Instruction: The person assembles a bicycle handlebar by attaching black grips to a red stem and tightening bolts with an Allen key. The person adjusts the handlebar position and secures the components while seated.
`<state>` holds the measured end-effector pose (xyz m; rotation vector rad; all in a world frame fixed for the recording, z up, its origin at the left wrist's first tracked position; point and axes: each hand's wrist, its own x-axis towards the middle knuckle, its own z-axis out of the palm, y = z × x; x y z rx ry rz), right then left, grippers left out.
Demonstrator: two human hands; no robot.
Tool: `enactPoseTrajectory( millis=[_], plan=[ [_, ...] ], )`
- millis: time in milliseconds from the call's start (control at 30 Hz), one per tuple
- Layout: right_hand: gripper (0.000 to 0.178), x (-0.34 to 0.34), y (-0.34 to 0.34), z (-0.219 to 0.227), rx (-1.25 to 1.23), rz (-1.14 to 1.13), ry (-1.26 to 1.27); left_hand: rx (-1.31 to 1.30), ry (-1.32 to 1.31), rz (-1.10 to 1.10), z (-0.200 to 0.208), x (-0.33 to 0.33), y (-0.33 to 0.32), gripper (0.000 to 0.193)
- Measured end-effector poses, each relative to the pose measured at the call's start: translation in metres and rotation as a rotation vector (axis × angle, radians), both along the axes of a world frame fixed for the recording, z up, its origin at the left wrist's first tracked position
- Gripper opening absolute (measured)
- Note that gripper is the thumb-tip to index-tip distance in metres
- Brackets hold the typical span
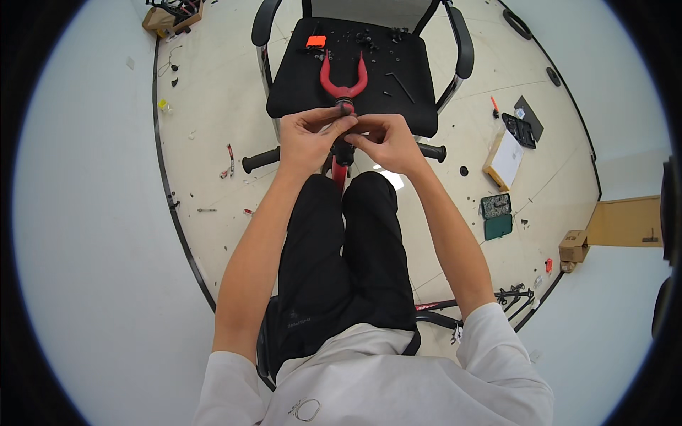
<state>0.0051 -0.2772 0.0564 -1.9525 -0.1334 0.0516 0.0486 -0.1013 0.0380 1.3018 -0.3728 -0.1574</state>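
A red bicycle fork point(344, 91) points away from me, its two prongs over the black chair seat. Dark rings point(345, 104) circle its base, where it meets the bicycle's front end. My left hand point(307, 142) is closed there, thumb and fingers pinched together just left of the middle. From the other side my right hand point(391, 144) pinches at the same spot, fingertips nearly meeting the left ones. What lies between the fingertips is hidden. Below them are a handlebar with black grips point(261, 160) and a red frame tube point(339, 172) between my knees.
On the chair seat point(298, 89) lie a hex key point(401, 88), an orange item point(316, 41) and several small dark parts. Right on the floor are a green case point(497, 227), a white-topped box point(504, 160) and a black tool case point(520, 130). A bicycle frame point(440, 305) lies behind my right arm.
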Motion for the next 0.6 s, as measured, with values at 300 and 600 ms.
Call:
enactPoseTrajectory(
  millis=[300, 600],
  plan=[
    [0.019, 0.002, 0.001, -0.017, 0.071, -0.036, -0.049, 0.122, -0.131, 0.025, -0.008, 0.01, -0.003, 0.022],
    [0.021, 0.002, 0.0, 0.005, -0.117, 0.039, 0.011, -0.028, 0.048, -0.133, 0.004, 0.005, -0.003, 0.026]
  ],
)
